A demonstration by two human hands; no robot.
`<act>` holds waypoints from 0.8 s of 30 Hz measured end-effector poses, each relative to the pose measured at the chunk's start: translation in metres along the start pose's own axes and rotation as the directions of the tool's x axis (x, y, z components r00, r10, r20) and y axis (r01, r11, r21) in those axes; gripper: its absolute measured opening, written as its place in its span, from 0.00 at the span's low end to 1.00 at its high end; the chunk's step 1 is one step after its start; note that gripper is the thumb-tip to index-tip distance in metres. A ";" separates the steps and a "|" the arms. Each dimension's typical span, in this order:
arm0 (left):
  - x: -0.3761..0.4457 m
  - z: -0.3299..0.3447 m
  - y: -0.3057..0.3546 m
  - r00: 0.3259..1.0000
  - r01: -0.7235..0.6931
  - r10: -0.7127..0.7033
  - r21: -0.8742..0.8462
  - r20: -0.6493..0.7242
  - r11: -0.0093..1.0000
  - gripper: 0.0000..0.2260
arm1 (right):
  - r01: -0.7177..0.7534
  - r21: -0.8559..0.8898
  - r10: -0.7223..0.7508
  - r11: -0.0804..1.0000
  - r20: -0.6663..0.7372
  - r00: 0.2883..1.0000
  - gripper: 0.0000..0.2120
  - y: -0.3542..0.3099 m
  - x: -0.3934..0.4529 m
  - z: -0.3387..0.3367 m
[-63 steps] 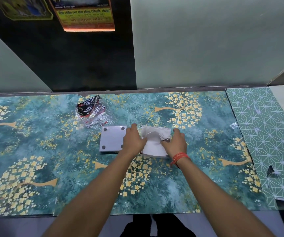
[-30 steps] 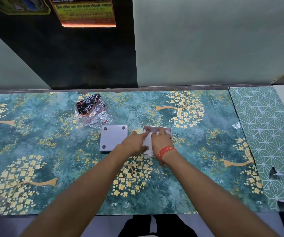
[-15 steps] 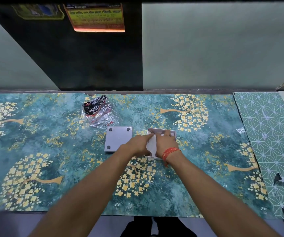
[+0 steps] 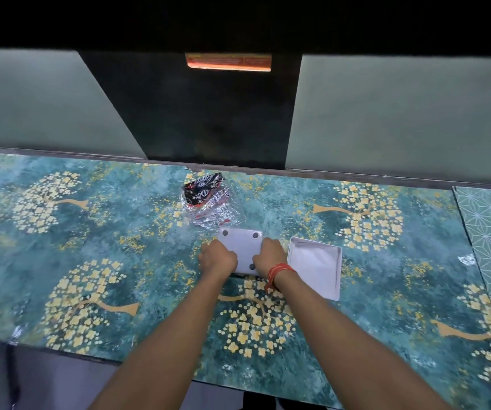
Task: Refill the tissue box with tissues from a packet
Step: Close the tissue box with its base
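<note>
A teal flowered counter runs along pale green wall panels. A dark panel stands between them, dimly lit.

A single view is given, taken from a camera worn on the head and aimed forward and steeply down. The table is seen from above its near edge, which is caught along the bottom of the frame, and the far edge is met by the wall in the upper half. Both forearms are seen entering from the bottom and reaching away from the lens, so that the left hand and the right hand are held near the centre, at arm's length. Straight edges are bowed by the wide angle. No second view is given, so no overlap is shared
</note>
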State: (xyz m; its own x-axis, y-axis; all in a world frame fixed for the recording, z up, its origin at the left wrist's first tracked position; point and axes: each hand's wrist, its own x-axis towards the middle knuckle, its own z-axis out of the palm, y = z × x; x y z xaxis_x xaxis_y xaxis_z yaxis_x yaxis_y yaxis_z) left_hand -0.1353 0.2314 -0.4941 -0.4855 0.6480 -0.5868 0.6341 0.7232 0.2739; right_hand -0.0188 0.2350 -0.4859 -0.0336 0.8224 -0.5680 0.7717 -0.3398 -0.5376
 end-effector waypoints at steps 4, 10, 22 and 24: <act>-0.012 -0.001 -0.005 0.984 -0.146 0.125 -0.179 -0.123 0.973 0.08 | 0.041 0.215 0.008 0.976 -0.224 0.975 0.05 0.012 -0.009 -0.002; -0.065 0.012 0.023 0.904 -0.422 0.341 -0.402 -0.259 0.813 0.11 | 0.119 0.420 0.123 0.900 -0.506 0.854 0.13 0.056 -0.048 -0.051; -0.089 0.071 0.039 0.871 -0.470 0.492 -0.329 -0.019 0.819 0.09 | -0.061 0.413 0.285 0.909 -0.505 0.815 0.10 0.109 -0.071 -0.078; -0.091 0.070 0.037 0.858 -0.491 0.513 -0.316 -0.015 0.812 0.09 | -0.070 0.407 0.292 0.911 -0.514 0.807 0.10 0.113 -0.072 -0.077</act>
State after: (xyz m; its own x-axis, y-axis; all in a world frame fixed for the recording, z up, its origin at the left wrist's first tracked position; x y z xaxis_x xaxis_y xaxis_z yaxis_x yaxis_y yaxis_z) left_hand -0.0252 0.1827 -0.4843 -0.1002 0.9308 -0.3514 0.5631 0.3443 0.7513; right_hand 0.1197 0.1724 -0.4580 0.5241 0.7989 -0.2951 0.4467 -0.5529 -0.7034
